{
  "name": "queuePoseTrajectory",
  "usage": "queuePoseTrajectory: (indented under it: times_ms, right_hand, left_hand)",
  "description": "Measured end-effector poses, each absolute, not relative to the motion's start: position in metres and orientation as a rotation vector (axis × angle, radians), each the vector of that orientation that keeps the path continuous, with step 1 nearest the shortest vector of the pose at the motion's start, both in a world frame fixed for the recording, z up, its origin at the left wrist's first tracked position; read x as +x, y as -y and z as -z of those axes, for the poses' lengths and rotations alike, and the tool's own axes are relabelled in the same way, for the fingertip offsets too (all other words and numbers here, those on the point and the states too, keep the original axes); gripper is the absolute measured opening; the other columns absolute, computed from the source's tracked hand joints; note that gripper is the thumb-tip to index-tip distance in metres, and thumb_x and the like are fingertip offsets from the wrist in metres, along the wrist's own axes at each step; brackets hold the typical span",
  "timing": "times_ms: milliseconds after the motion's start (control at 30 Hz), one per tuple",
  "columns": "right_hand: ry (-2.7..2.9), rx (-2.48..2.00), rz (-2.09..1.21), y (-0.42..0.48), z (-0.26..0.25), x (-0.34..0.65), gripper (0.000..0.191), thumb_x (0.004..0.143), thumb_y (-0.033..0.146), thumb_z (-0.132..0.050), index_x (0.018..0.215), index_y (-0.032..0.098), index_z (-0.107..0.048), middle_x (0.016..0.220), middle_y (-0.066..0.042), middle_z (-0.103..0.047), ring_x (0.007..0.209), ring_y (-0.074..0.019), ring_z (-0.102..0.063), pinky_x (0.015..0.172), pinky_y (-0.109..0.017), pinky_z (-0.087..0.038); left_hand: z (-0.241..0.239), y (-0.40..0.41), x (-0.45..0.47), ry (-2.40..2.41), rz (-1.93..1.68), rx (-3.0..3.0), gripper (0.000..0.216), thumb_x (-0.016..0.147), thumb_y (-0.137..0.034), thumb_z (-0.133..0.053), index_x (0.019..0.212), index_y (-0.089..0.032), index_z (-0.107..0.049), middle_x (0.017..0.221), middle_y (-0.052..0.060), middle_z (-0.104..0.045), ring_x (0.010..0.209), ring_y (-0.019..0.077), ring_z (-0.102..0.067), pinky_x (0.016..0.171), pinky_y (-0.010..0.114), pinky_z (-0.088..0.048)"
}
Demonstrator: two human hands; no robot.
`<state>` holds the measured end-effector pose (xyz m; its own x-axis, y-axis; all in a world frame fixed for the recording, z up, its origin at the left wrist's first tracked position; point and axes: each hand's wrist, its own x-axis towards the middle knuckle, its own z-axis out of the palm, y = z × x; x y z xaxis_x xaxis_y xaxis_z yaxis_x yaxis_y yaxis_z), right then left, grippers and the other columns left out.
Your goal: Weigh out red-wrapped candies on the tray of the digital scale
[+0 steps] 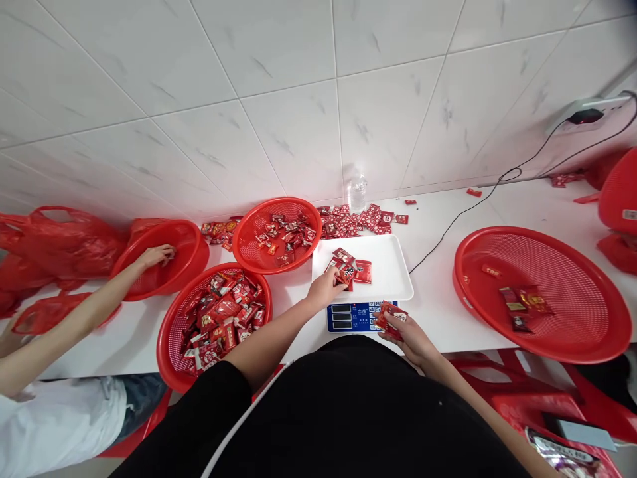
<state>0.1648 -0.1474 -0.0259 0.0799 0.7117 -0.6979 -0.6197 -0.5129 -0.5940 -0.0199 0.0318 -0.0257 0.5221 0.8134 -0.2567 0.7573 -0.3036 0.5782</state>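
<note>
The round red plastic basket (164, 340) was heaped, much seemingly undone; the rectangular white plastic tray (391, 257) was sparsely covered. By the pinching left hand (324, 290) over it and the closed right hand (416, 336) in front, flat glossy red packets (393, 318) were held.

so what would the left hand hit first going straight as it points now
Beyond its held packets, the left hand would likely meet the flat red packet on the white scale tray, though it might pass above.
</note>
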Motion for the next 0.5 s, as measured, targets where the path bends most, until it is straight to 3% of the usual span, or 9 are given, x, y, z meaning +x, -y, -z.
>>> queuePoseTrajectory:
  times_ms: [100,167,267,367,500]
  right_hand:
    - [0.119,-1.311,-1.655,0.146,0.027,0.165,0.037,0.071,0.041,-0.072,0.103,0.024,-0.063,0.109,-0.006,-0.070,0.107,-0.0251,-0.061,0.084,-0.037,-0.055]
    - [0.131,-1.309,-1.664,0.145,0.026,0.164,0.037,0.072,0.042,-0.071,0.103,0.025,-0.063,0.109,-0.006,-0.070,0.109,-0.0254,-0.061,0.085,-0.038,-0.055]
    - [0.142,-1.323,-1.660,0.143,0.024,0.162,0.037,0.071,0.043,-0.072,0.102,0.025,-0.063,0.108,-0.006,-0.070,0.109,-0.0266,-0.061,0.085,-0.039,-0.055]
    - [0.149,-1.332,-1.650,0.144,0.022,0.161,0.037,0.070,0.043,-0.072,0.101,0.025,-0.064,0.107,-0.006,-0.071,0.109,-0.0271,-0.061,0.086,-0.039,-0.054]
    - [0.158,-1.319,-1.646,0.148,0.024,0.162,0.037,0.071,0.044,-0.071,0.101,0.025,-0.064,0.107,-0.006,-0.071,0.108,-0.0264,-0.061,0.086,-0.039,-0.054]
  left_hand:
    - [0.020,-0.036,-0.014,-1.287,-0.270,2.179,0.035,0.081,-0.048,-0.056,0.104,-0.022,-0.051,0.077,0.000,-0.058,0.072,0.0176,-0.057,0.065,0.027,-0.040]
    - [0.016,-0.042,-0.007,-1.242,-0.389,2.290,0.044,0.082,-0.050,-0.055,0.115,-0.021,-0.051,0.100,0.006,-0.060,0.095,0.0218,-0.056,0.082,0.032,-0.042]
    - [0.016,-0.053,0.010,-1.193,-0.380,2.409,0.064,0.079,-0.053,-0.058,0.133,-0.023,-0.042,0.137,0.012,-0.041,0.130,0.0296,-0.033,0.106,0.044,-0.025]
    - [0.024,-0.057,0.027,-1.244,-0.168,2.393,0.075,0.076,-0.062,-0.056,0.140,-0.030,-0.035,0.152,0.010,-0.020,0.140,0.0360,-0.009,0.108,0.058,-0.010]
    - [0.037,-0.054,0.037,-1.250,0.003,2.392,0.072,0.076,-0.064,-0.054,0.138,-0.031,-0.039,0.154,0.010,-0.016,0.141,0.0370,-0.004,0.106,0.064,-0.005]
